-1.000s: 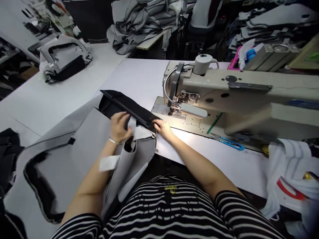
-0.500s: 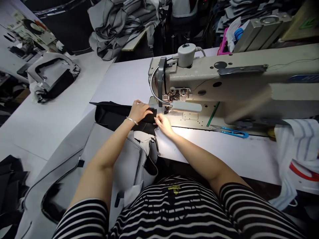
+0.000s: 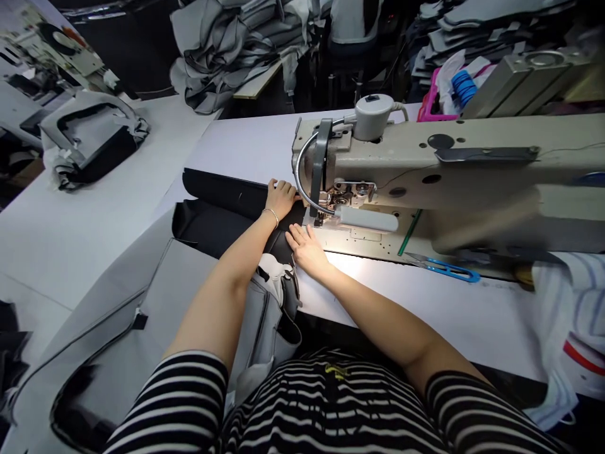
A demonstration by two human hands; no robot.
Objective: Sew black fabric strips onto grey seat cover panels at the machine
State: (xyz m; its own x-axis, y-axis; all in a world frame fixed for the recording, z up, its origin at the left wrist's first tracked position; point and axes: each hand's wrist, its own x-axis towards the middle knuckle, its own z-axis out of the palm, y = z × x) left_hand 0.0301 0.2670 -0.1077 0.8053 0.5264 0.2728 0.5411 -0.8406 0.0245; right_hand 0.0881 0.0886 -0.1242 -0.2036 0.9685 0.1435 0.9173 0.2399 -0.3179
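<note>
A black fabric panel (image 3: 222, 208) lies on the white table, its right end under the head of a beige sewing machine (image 3: 425, 170). My left hand (image 3: 282, 197) rests on the panel's far edge, fingers curled over it, just left of the needle area. My right hand (image 3: 306, 246) lies flat with its fingers stretched out on the panel's near edge beside the lit needle plate (image 3: 359, 236). A large grey cover piece (image 3: 155, 296), joined to the black panel, hangs off the table toward my lap.
Blue-handled scissors (image 3: 447, 270) lie on the machine bed to the right. Another grey and black cover (image 3: 89, 145) sits on the left table. Stacks of grey fabric (image 3: 236, 44) are piled at the back. White cloth (image 3: 571, 328) lies at the right edge.
Both hands have pushed the black panel forward and to the right, up to the machine's needle. My right hand went from pinching the edge to lying flat.
</note>
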